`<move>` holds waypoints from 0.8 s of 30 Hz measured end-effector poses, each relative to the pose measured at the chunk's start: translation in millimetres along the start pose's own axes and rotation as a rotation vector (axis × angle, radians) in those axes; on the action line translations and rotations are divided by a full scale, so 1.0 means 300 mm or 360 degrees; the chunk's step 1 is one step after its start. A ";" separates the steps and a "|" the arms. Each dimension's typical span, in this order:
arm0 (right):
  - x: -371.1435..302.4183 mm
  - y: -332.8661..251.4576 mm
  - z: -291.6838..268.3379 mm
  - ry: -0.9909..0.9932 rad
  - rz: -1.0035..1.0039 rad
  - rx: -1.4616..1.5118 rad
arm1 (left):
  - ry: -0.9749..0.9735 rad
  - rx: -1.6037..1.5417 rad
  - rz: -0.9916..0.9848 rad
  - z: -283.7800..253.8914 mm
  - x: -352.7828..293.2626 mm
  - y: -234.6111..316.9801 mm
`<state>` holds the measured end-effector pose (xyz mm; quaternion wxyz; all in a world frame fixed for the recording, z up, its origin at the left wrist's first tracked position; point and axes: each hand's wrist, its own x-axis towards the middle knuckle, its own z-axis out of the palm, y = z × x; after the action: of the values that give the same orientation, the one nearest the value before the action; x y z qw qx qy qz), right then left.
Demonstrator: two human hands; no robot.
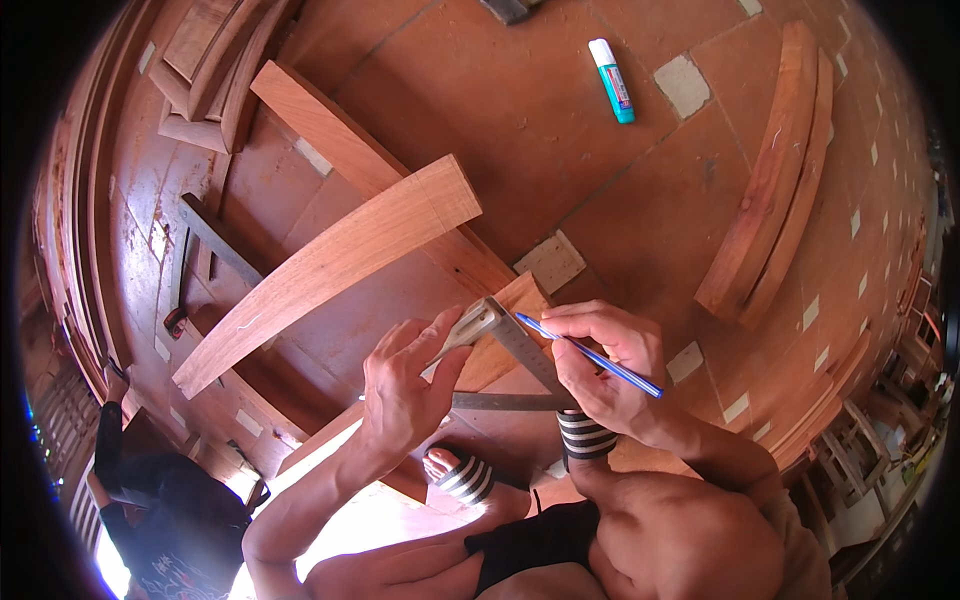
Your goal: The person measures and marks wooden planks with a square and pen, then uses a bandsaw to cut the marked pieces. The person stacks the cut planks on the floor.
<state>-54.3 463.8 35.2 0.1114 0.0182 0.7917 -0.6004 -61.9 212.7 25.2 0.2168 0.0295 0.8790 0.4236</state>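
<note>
the right hand (612, 365), right of the frame's middle, pinches a blue pen (630, 374) between thumb and fingers, its tip at the metal square (528, 352), near the upper end of the blade; the left hand (402, 385) is closed around the square's pale end, a grip that seems meant to steady it; under the square, at the centre of the frame, lies a wooden piece (486, 362), partly covered by tool and hands; whether the pen touches the wood i cannot tell; the left fingertips are partly hidden too; to the upper left a curved board (340, 268) rests across a straight beam (335, 125), which likely props it off the floor, and covers part of it; at top centre lies a glue stick (612, 85), apart from the work; at upper right two curved pieces (765, 180) lie side by side; at lower left a co-worker (185, 520) is cut off by the dark rim.
</note>
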 end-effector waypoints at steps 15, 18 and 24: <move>0.014 -0.007 0.002 -0.0015 -0.0095 -0.0047 | -0.0017 -0.0034 -0.0009 -0.001 0.003 0.000; 0.014 -0.008 -0.001 -0.0025 -0.0060 -0.0013 | -0.0006 0.0000 0.0016 0.000 0.002 -0.004; 0.008 -0.012 0.001 -0.0016 0.0019 0.0007 | 0.0005 -0.0005 0.0035 0.002 0.000 -0.006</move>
<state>-57.2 462.2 38.0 0.1189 0.0200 0.7896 -0.6016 -61.5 212.0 23.4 0.2107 0.0382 0.8784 0.4273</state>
